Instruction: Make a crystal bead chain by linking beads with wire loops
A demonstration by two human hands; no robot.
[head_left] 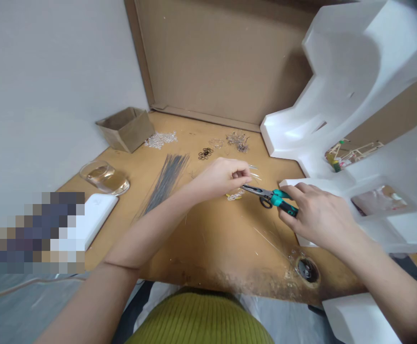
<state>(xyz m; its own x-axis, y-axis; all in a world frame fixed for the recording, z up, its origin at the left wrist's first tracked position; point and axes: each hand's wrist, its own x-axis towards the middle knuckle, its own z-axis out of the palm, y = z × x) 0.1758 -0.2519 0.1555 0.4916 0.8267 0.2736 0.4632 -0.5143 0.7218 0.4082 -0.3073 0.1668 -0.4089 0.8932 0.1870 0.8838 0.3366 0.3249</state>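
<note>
My right hand (317, 215) grips long-nose pliers (273, 197) by their teal and black handles, the jaws pointing left. At the jaw tips, my left hand (228, 177) is closed in a pinch; what its fingers hold is too small to make out. Behind that hand lie a few thin wires (254, 176). Small clear and yellow pieces (235, 195) lie under the pliers' tip. A black ring-shaped thing (265, 202) shows below the pliers. To the left, a bundle of straight grey wires (165, 179) rests on the table, partly behind my left forearm.
Beyond my hands are black rings (205, 153), a tangle of small wire pieces (238, 141) and clear beads (161, 139) beside a cardboard box (125, 129). A glass of amber liquid (104, 177) and a white power bank (95, 215) stand left. White foam (290, 138) borders the right.
</note>
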